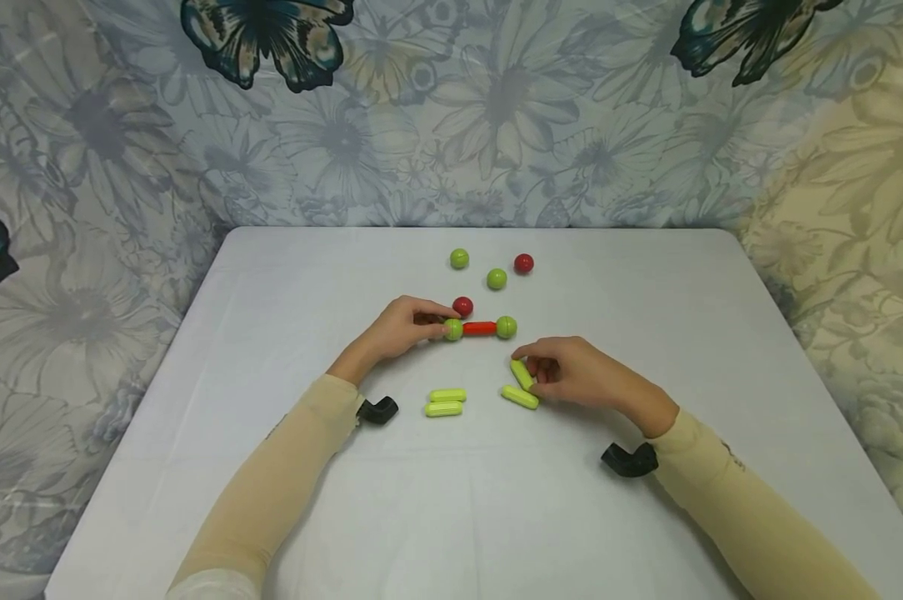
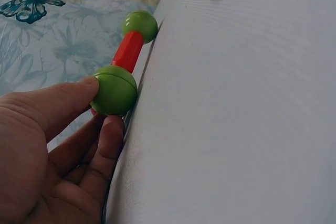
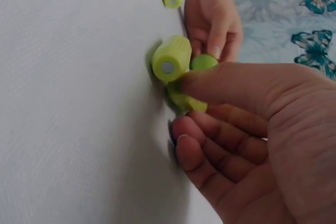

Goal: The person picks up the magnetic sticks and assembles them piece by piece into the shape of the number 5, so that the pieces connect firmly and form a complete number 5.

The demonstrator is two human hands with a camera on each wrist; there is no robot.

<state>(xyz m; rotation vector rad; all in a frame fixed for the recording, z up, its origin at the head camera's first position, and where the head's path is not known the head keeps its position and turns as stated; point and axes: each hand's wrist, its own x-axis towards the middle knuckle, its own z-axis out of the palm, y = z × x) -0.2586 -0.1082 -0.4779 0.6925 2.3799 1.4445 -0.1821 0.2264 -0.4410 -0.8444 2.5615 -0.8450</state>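
Note:
My left hand (image 1: pixel 408 328) pinches the green ball (image 2: pixel 114 92) at the left end of a red rod (image 1: pixel 480 328). A second green ball (image 1: pixel 506 327) sits on the rod's right end. Close behind the held ball lies a red ball (image 1: pixel 462 307). To the right, my right hand (image 1: pixel 582 372) holds a yellow-green rod (image 1: pixel 522 374) between thumb and fingers, low over the table. Right beside it lies another yellow-green rod (image 1: pixel 520 397), whose end shows a grey disc in the right wrist view. My thumb partly hides the held rod there.
Two yellow-green rods (image 1: pixel 445 402) lie side by side between the forearms. Towards the back of the white table (image 1: pixel 331 275) are two green balls (image 1: pixel 496 278) and a red ball (image 1: pixel 523 263). Black curved pieces (image 1: pixel 630 460) stick out from both wrists. Flower-patterned cloth hangs behind.

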